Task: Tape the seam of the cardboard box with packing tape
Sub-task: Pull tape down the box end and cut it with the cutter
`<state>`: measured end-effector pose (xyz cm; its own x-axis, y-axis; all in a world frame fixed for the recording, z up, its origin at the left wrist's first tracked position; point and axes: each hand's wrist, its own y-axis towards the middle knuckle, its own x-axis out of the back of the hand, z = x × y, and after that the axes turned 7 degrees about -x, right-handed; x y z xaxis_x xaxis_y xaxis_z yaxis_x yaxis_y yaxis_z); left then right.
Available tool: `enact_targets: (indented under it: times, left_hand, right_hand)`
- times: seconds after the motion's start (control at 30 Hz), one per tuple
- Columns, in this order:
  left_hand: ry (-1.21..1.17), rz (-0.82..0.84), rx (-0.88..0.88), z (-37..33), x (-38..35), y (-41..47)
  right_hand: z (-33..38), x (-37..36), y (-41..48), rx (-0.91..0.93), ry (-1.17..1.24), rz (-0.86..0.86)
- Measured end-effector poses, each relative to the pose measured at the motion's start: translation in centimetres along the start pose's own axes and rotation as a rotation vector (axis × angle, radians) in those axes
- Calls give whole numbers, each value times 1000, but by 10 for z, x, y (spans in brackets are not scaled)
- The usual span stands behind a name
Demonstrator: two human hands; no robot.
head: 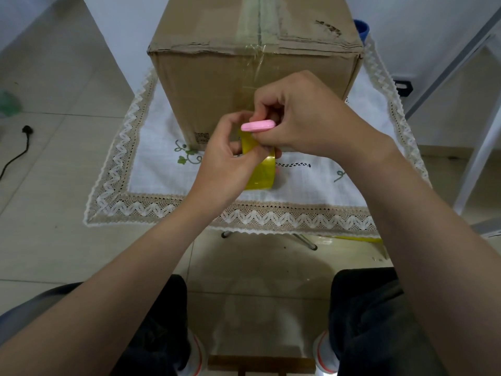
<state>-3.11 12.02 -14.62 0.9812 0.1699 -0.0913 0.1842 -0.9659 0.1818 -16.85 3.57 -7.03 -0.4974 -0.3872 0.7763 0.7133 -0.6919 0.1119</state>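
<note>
- Both grips busy: left hand (227, 156) clenched on yellow tape roll (259, 166), right hand (298, 123) grasping pink cutter (259, 126).
- I judge a slack strip risks a ragged cut, or peeling off the cardboard box (217, 85).

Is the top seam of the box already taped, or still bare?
Taped. A clear strip covers the seam on top of the cardboard box, folds over the front edge and continues down the front face toward the hands.

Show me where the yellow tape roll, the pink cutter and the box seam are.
yellow tape roll (260, 176), head view, on its lower outer band below the hands.
pink cutter (257, 126), head view, on its flat pink top.
box seam (259, 20), head view, on the taped centre line of the box top.
</note>
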Motion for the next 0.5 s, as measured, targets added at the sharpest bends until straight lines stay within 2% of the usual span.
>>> enact_targets:
  times: [0.5]
  left_hand:
    - [21,-31,8,1,-1,1]
  right_hand:
    - [3,1,4,-45,-86,-14]
